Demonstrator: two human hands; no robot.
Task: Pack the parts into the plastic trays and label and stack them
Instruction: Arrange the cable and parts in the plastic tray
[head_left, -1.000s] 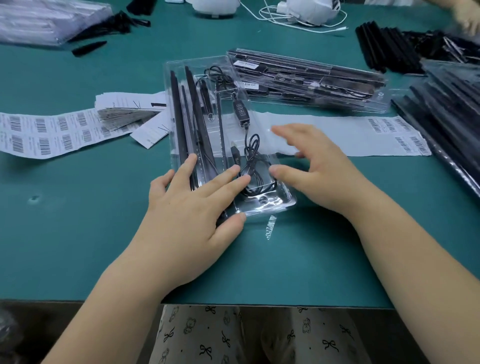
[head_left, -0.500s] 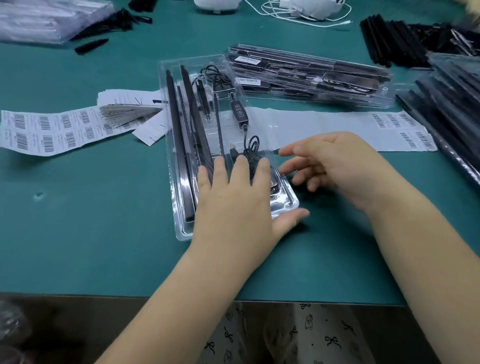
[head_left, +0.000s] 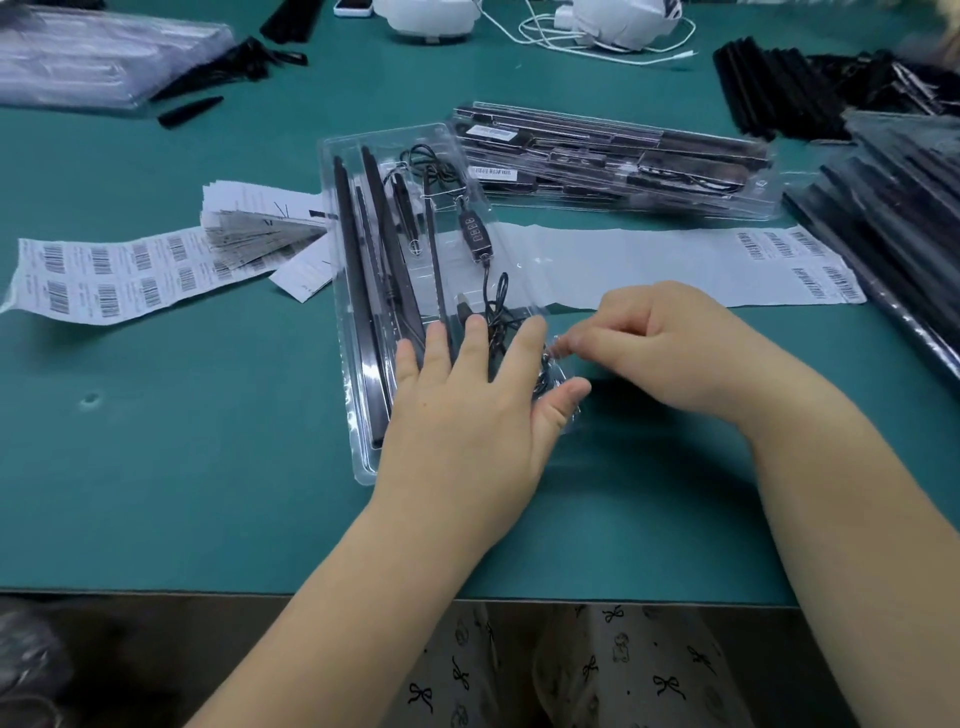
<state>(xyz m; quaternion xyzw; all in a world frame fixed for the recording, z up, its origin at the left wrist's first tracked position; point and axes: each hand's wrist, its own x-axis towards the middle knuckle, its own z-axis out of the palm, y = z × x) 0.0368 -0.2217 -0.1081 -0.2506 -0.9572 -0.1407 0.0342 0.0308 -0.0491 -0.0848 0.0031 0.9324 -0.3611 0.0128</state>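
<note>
At centre of the green table (head_left: 156, 467) lies a clear tray (head_left: 337, 332), long axis running from 12 to 6 o'clock and leaning slightly toward 11. Black strips (head_left: 353, 270) fill its 9 o'clock side, side by side along its length. Toward 3 o'clock inside it sits a cable (head_left: 491, 291) with an inline controller (head_left: 470, 231), its loops bunched at the 6 o'clock end.

The left hand (head_left: 467, 415) rests flat on the tray's near end, fingers straight and a little spread, covering the strips' lower ends and the cable coil; its thumb lies at the tray's 3 o'clock edge. The right hand (head_left: 670, 348) sits just beside it at 3 o'clock, fingers curled, with the fingertips pinched at the tray's near right rim. Blur hides whether they grip the plastic itself or something small, so I cannot tell what is pinched.

At 1 o'clock from the tray stands a stack (head_left: 623, 161) of filled trays bearing white labels. A white liner (head_left: 649, 260) runs from under the tray out to 3 o'clock, a few barcode labels remaining at its far end. At 9 o'clock lies a label sheet (head_left: 104, 275) and a fan of leaflets (head_left: 254, 234). Loose black strips are piled at 2 o'clock, and bagged parts (head_left: 104, 57) at 10 o'clock. White cords (head_left: 597, 36) lie at 12 o'clock.
</note>
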